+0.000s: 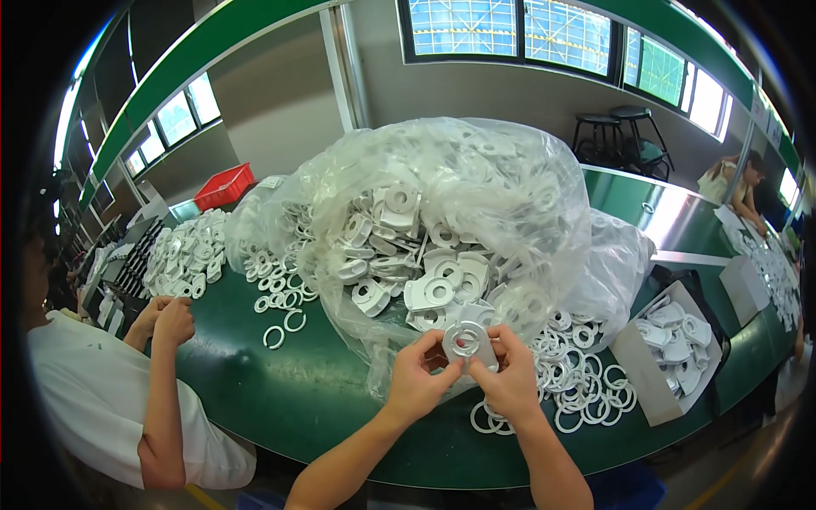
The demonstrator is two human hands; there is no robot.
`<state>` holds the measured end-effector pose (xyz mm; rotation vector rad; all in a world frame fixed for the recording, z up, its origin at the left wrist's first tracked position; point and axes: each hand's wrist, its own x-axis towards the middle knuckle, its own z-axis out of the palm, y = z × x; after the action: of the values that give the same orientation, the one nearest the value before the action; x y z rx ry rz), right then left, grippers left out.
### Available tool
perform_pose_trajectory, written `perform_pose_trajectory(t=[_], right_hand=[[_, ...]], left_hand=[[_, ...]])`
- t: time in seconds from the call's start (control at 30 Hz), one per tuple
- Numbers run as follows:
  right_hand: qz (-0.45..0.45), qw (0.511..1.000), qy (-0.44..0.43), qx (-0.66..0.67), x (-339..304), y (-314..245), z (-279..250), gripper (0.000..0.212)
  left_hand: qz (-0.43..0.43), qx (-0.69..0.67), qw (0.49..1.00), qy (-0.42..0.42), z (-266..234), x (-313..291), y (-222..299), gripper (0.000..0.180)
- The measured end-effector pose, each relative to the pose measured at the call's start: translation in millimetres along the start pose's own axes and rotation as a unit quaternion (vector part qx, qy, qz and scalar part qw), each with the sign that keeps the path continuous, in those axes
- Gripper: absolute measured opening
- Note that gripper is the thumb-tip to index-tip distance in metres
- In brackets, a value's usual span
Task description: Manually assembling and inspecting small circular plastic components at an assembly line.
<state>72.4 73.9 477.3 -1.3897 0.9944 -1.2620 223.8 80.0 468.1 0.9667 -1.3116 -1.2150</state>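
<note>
Between both hands I hold a white plastic part (481,348), a rounded plate with a round hole and a ring on its face. My left hand (419,374) grips its left edge, fingers curled behind it. My right hand (511,374) has it by the right side, the thumb near its lower edge. Just beyond the hands lies a large clear plastic bag (510,170), its open mouth full of similar white parts (433,289). Beside my right hand, loose white rings (586,382) are heaped on the green table (255,374). Whether the ring is fixed to the plate, I cannot tell.
To the right stands a grey box (642,374) of white parts. Left of the bag are more rings (274,337), a pile of white parts (187,251) and a red crate (224,186). A co-worker (127,399) sits at left; another person (735,183) works far right.
</note>
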Motion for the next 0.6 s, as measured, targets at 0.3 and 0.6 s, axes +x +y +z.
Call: perform_pose_trajectory(t=[0.3, 0.6], right_hand=[[-0.332, 0.915, 0.08, -0.214, 3.4, -8.7, -5.7, 0.024], [-0.184, 0.972, -0.021, -0.141, -4.9, -16.1, -12.1, 0.027]], left_hand=[[0.219, 0.125, 0.967, 0.042, -6.1, 1.8, 16.3, 0.028], [0.238, 0.169, 0.954, 0.064, -6.8, 1.4, 13.4, 0.009]])
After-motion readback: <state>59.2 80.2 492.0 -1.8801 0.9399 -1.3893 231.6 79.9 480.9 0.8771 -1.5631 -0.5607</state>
